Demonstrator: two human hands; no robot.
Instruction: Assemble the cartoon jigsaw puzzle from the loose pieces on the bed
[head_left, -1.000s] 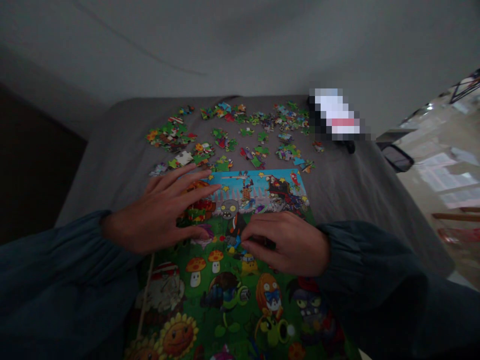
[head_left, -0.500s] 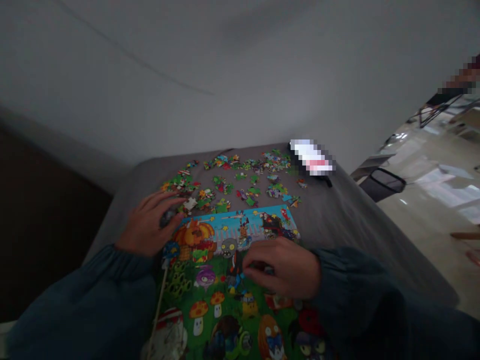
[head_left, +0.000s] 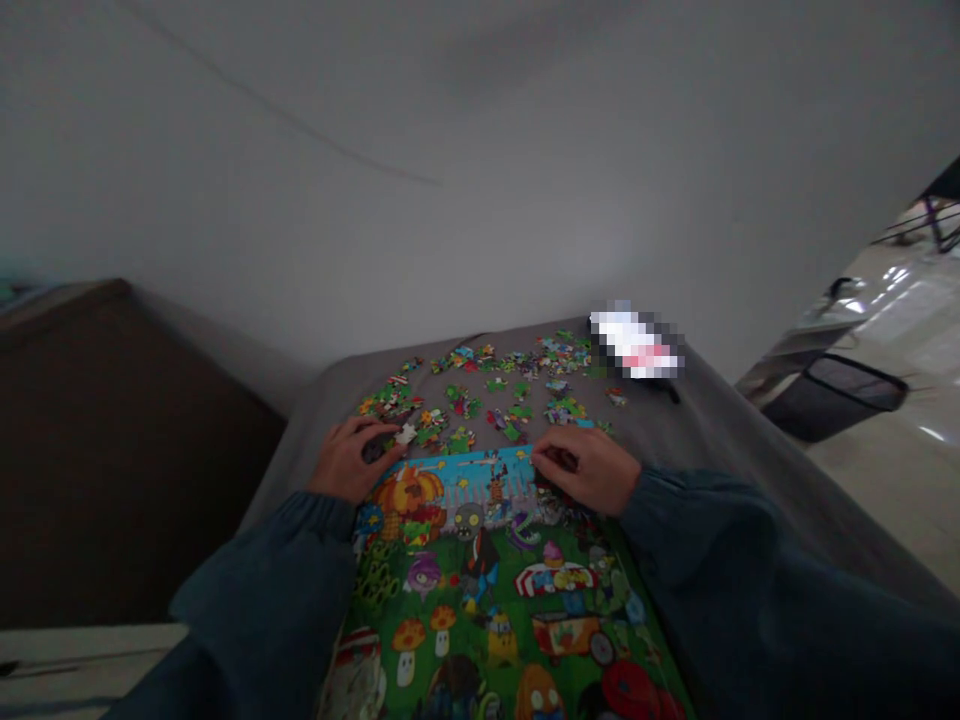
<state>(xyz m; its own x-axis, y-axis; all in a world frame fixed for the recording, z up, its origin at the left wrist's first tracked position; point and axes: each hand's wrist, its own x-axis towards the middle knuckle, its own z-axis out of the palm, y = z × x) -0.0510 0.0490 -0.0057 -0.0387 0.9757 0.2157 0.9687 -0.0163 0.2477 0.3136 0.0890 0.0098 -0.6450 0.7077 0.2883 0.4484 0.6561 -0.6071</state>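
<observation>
Green, blue and orange cartoon puzzle sheet (head_left: pixel 480 560); multicoloured loose pieces (head_left: pixel 487 385) at its 12 o'clock; grey counter (head_left: pixel 697 440); dark teal sleeves (head_left: pixel 720 540).

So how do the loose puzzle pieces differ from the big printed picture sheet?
The loose puzzle pieces are small, scattered and separate on the grey cloth; the picture sheet is one large, whole rectangle. The pieces lie farther away, beyond both hands; the sheet lies nearer, under the sleeves. Both show bright cartoon colours.
</observation>
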